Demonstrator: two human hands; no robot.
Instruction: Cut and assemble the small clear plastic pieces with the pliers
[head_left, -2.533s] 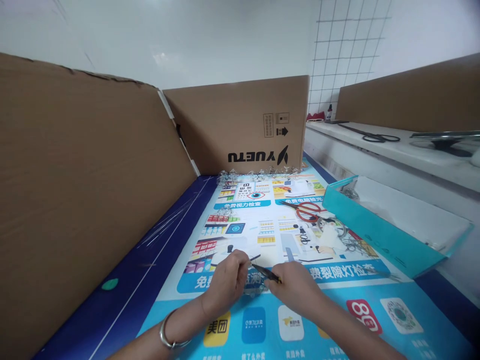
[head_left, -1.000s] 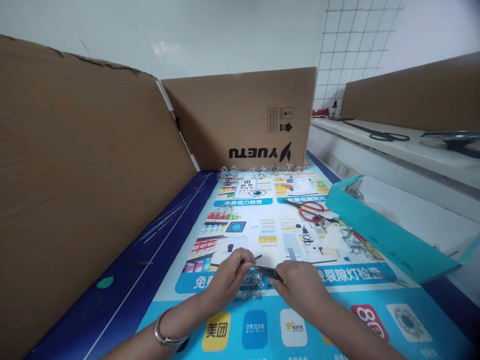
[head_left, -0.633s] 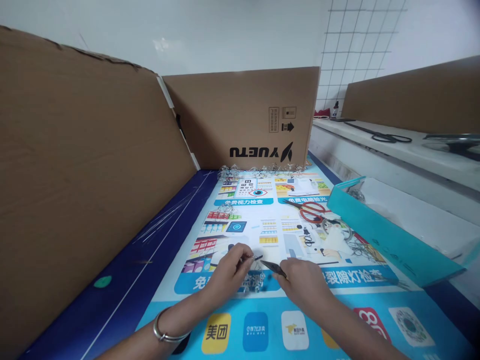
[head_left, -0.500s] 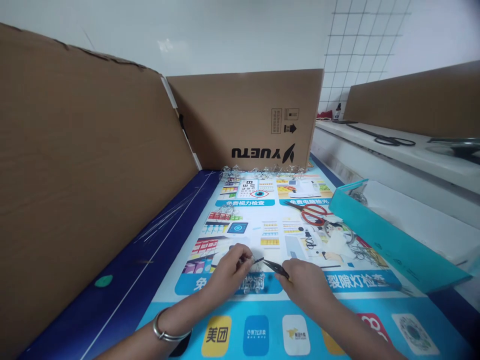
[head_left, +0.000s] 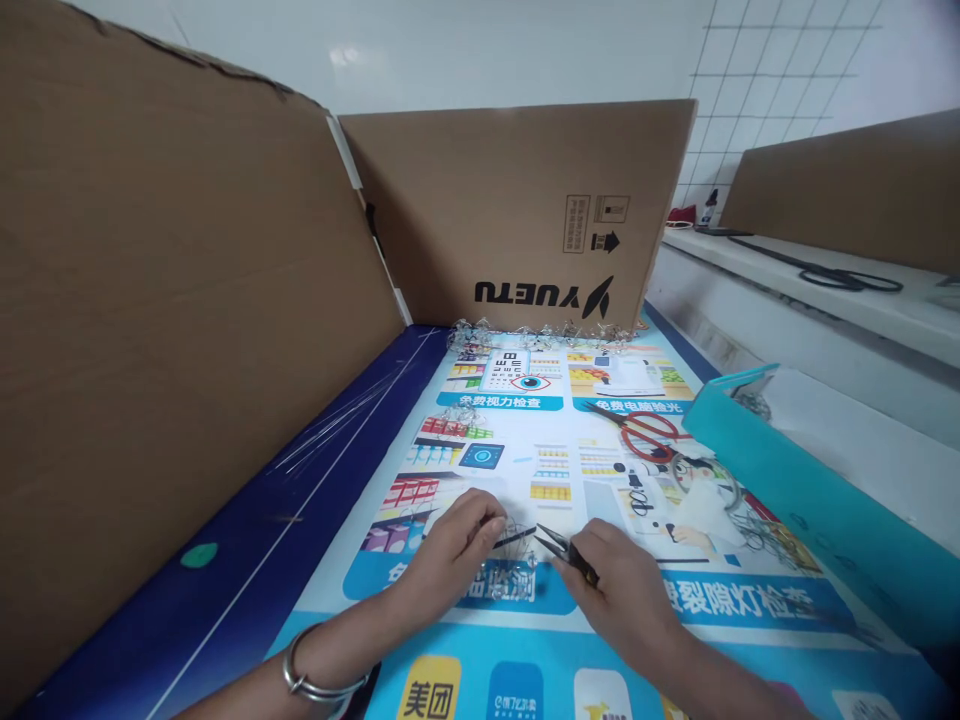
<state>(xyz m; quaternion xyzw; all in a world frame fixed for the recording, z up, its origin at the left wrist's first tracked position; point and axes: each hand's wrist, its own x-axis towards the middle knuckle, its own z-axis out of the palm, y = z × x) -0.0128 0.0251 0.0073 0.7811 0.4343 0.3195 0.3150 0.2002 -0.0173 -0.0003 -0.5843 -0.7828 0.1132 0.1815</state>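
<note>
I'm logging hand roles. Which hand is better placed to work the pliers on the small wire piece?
Right hand: it grips the pliers, tips open toward the wire piece pinched by the left hand.

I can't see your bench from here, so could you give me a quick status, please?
Left hand pinching a thin wire piece. Right hand holding small pliers, tips open beside the wire. Red scissors lie beyond, clear.

1. A plain white wall (head_left: 465,50) stands behind, brightly and evenly lit.
2. To its right, white tiles (head_left: 780,70) with dark grout lines.
3. Tall cardboard panels (head_left: 172,280) fence the table (head_left: 247,570) at left and back; one reads "YUETU" upside down.
4. A white ledge (head_left: 810,300) runs along the right, with another cardboard sheet (head_left: 847,195) behind it.
</note>
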